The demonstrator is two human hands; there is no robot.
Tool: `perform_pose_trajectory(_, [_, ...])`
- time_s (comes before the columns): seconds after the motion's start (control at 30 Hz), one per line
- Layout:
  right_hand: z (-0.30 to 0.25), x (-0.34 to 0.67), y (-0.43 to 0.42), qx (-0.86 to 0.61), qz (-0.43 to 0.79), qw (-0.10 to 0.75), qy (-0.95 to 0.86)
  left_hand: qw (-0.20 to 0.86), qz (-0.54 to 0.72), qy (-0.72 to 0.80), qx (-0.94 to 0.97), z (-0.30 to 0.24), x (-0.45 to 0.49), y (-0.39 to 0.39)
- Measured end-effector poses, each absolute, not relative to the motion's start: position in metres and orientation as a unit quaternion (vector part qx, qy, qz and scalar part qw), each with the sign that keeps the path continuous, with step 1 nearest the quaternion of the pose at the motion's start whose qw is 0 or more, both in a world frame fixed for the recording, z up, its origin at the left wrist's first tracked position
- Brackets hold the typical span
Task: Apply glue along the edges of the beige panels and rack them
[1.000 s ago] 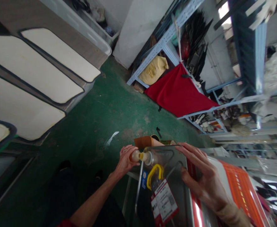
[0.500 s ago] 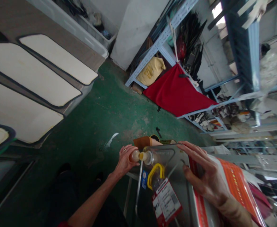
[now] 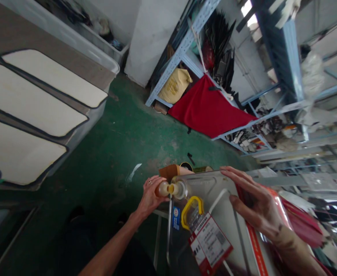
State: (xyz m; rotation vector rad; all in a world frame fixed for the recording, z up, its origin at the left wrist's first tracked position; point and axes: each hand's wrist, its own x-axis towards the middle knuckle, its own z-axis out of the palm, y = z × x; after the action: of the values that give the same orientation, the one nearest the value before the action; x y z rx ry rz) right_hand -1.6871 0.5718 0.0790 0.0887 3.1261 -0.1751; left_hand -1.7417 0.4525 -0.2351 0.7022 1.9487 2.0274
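My left hand (image 3: pixel 151 193) is wrapped round a small bottle (image 3: pixel 163 188), its mouth against the spout of a large metal can (image 3: pixel 232 226). Amber liquid shows at the spout (image 3: pixel 171 188) and in the bottle. The can is tilted, its top facing me. My right hand (image 3: pixel 256 203) grips the can's far edge, fingers over the rim and thumb on the top face. A yellow handle (image 3: pixel 192 211) stands on the can's top. Beside it hangs a red and white paper label (image 3: pixel 210 244). The can's underside is hidden.
A blue metal rack (image 3: pixel 182 50) with a red cloth (image 3: pixel 208 105) and a tan sack (image 3: pixel 174 85) stands ahead. Cream panels (image 3: pixel 33 115) lie on a surface at left. A brown piece (image 3: pixel 168 171) and round tins sit behind the can. The floor (image 3: pixel 122 130) is green.
The can has tipped further, showing less of its orange side. My right hand has moved with it. The bottle stays at the spout, and the view has shifted slightly.
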Motion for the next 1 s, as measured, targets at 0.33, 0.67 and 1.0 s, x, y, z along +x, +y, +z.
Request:
perform_pose_trajectory(0.33, [0.087, -1.674, 0.580, 0.049, -0.078, -0.022, 0.996, 0.134, 0.699, 0.657, 0.247, -0.220, -1.742, 0.452])
perform_pose_trajectory(0.67, [0.118, -1.662, 0.602, 0.096, -0.147, -0.036, 0.984, 0.121, 0.661, 0.680, 0.293, -0.185, -1.748, 0.454])
perform_pose_trajectory(1.0, [0.130, -1.654, 0.627, 0.065, -0.193, -0.074, 0.976, 0.055, 0.564, 0.752, 0.336, -0.155, -1.751, 0.453])
